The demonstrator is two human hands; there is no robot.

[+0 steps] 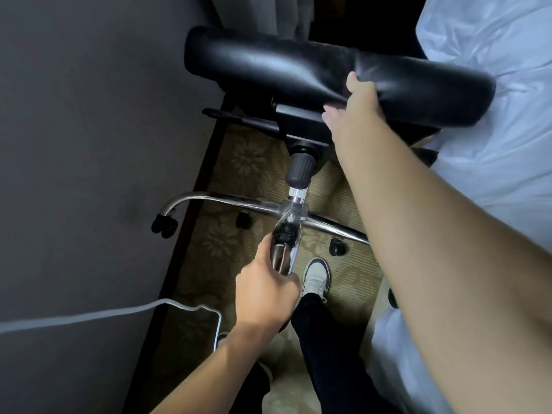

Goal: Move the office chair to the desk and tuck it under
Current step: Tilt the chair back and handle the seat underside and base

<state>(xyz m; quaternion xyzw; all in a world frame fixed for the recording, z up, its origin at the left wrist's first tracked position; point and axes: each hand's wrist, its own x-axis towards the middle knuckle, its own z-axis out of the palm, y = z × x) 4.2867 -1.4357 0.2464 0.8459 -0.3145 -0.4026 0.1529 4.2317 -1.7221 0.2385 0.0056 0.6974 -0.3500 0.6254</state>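
Note:
The black office chair (268,64) is tipped over, its padded seat at the top of the view and its chrome star base (209,200) pointing toward me. My left hand (265,291) grips the nearest chrome leg of the base. My right hand (355,109) holds the edge of the black seat cushion, thumb on top and fingers underneath. The grey desk top (89,144) fills the left side, and one castor (162,225) overlaps its dark edge.
A bed with white bedding (493,174) lies close on the right. A white cable (104,315) runs across the desk and over its edge. My leg and a white shoe (316,276) stand on the patterned carpet (239,162) between desk and bed.

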